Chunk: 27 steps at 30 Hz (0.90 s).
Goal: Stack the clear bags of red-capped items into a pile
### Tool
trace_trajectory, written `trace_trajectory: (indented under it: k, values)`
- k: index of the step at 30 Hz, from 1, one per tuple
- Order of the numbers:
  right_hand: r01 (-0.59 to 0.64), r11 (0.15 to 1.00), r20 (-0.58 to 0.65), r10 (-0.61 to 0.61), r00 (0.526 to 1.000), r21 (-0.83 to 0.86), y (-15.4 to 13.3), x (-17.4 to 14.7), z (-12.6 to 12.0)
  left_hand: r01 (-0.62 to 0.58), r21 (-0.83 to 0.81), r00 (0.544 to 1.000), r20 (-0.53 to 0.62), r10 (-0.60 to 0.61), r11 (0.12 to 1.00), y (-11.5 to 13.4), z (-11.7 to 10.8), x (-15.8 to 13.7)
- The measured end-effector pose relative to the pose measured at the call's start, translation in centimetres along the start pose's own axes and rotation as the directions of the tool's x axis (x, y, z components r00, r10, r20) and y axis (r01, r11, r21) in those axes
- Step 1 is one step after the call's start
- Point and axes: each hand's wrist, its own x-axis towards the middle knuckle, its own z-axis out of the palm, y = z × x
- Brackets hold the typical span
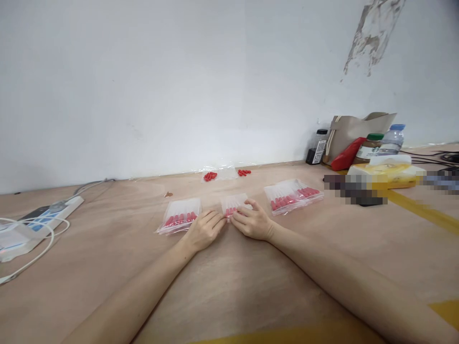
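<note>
Between my hands lies a clear plastic bag [234, 199] of slim white pieces with red ends, lined up side by side. My left hand [206, 230] is closed, its fingertips pinching the near left edge of this bag. On the other side my right hand [254, 222] grips the near right edge, with its index finger raised and bent. The fingers cover much of the red ends. To the left rests a similar filled zip bag [182, 209], close to my left hand. Further right are more filled bags [287, 200], overlapping each other.
Against the wall lie small bags with loose red pieces [210, 176] and more red pieces [244, 172]. A power strip [53, 222] with white cables is at the left. At the right stand a beige bag [353, 129], a dark bottle [317, 148], a jar [371, 147] and a tissue pack [389, 174].
</note>
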Motion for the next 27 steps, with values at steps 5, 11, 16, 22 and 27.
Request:
trace_trajectory:
  k: [5, 11, 16, 22, 27]
  values:
    - [0.009, 0.999, 0.038, -0.008, 0.999, -0.032, 0.7, -0.8, 0.0, 0.033, -0.048, 0.999, -0.025, -0.034, 0.998, -0.2, -0.1, -0.3]
    - [-0.073, 0.995, 0.15, 0.083, 0.985, -0.07, 2.1, -2.1, -0.6, 0.065, -0.063, 0.998, -0.019, -0.066, 0.996, -0.5, -0.4, -0.4]
    - [-0.149, 0.986, 0.212, 0.163, 0.964, -0.08, 2.5, -2.9, -0.5, 0.092, -0.07, 0.996, 0.01, -0.092, 0.993, -0.8, -0.6, -0.6]
    - [-0.111, 0.993, 0.297, 0.091, 0.951, 0.048, 2.9, -2.7, 0.0, 0.17, -0.101, 0.969, 0.2, -0.147, 0.98, -0.6, -1.2, -0.8]
    - [-0.197, 0.959, 0.414, 0.099, 0.905, 0.202, 2.1, -2.1, -0.8, 0.352, -0.096, 0.892, 0.336, -0.303, 0.931, 0.4, -2.3, 0.8]
